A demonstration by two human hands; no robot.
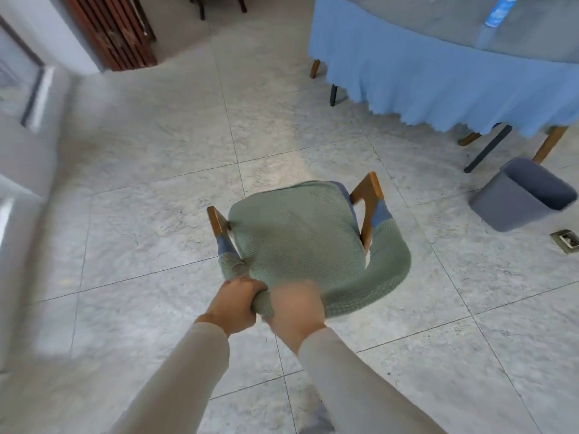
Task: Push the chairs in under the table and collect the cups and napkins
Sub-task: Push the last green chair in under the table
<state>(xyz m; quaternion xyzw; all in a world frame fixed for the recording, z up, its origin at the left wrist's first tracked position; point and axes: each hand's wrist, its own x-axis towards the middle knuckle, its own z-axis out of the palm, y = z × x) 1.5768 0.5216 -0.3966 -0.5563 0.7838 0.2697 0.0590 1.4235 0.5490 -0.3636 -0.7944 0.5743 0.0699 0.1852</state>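
A wooden chair (297,236) with a green knitted seat and curved padded backrest stands on the tiled floor, well away from the table. My left hand (233,303) and my right hand (296,311) both grip the left end of its backrest, side by side. The round table (423,73) with a blue skirted cloth and glass top is at the upper right. A blue and white packet (499,10) lies on the tabletop. No cups are in view.
A grey waste bin (520,195) stands on the floor by the table's legs, right of the chair. A floor socket plate (567,241) lies beside it. Other chair legs (315,68) show under the cloth. A dark wooden screen (116,29) and a wall are at the upper left.
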